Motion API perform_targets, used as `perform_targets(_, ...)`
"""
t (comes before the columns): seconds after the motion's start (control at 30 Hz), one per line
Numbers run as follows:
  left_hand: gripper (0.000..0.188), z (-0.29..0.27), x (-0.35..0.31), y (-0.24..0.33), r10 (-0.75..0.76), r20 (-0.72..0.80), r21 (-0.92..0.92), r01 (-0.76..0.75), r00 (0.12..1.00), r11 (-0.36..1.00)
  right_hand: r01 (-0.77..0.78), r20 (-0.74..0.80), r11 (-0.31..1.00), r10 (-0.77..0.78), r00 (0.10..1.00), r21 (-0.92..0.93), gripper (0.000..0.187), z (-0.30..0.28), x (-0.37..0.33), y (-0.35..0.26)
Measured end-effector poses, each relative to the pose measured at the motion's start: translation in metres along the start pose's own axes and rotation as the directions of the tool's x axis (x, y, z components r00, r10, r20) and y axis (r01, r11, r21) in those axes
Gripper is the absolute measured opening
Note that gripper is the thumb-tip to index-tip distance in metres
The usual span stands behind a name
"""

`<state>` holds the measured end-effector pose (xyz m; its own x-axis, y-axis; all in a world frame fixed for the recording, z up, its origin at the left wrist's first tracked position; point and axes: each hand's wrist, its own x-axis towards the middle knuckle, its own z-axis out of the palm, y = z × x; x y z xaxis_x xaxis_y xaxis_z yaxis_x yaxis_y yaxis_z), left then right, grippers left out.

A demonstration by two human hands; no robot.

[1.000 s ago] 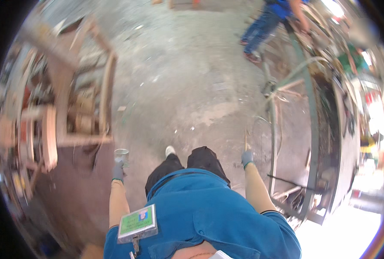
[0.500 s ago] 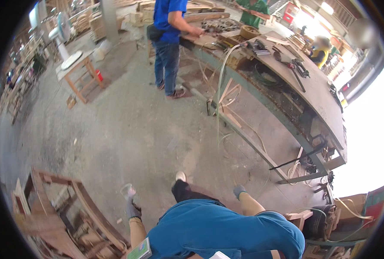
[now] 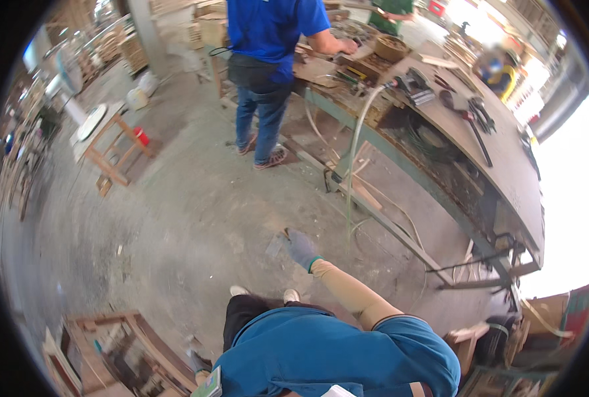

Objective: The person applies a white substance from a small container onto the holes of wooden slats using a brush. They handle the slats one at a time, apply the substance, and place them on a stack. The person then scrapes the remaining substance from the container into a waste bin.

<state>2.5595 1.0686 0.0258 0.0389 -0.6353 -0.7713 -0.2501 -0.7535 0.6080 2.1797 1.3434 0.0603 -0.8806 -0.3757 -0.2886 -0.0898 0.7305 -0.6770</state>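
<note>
Low beside my body at the left, my left hand [image 3: 199,363] in a grey glove is partly hidden by my shirt. Its fingers are closed on a small clear plastic thing [image 3: 192,341], too blurred to name its kind. My right hand [image 3: 302,251], also gloved in grey with a green cuff, reaches forward over the concrete floor [image 3: 195,231]. Its bare-looking fingertips point ahead and to the left, and I make out nothing held in them. The hand is apart from the workbench.
A long workbench [image 3: 506,192] with tools and hoses runs along the right. A person in a blue shirt [image 3: 261,40] stands at its far end. A wooden frame [image 3: 135,324] lies near left; a small wooden stand [image 3: 112,145] is farther off. Hoses [image 3: 357,145] hang to the floor.
My right hand has swung forward and inward, while my left hand has dropped back toward my body. The workbench and the person in blue appear closer.
</note>
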Motion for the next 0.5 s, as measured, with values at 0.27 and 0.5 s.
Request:
perform_targets(0.27,0.035,0.113,0.076,0.077,-0.054,0.135,0.163,0.031,0.989,0.986,-0.517,-0.052,0.844,0.515,0.856,-0.146,0.046,0.021,0.05,0.1)
perform_targets(0.5,0.045,0.18,0.175,0.243,-0.001,0.188,0.163,-0.031,0.982,0.986,-0.749,-0.167,0.661,0.733,0.659,-0.052,0.047,0.006,0.073,0.062)
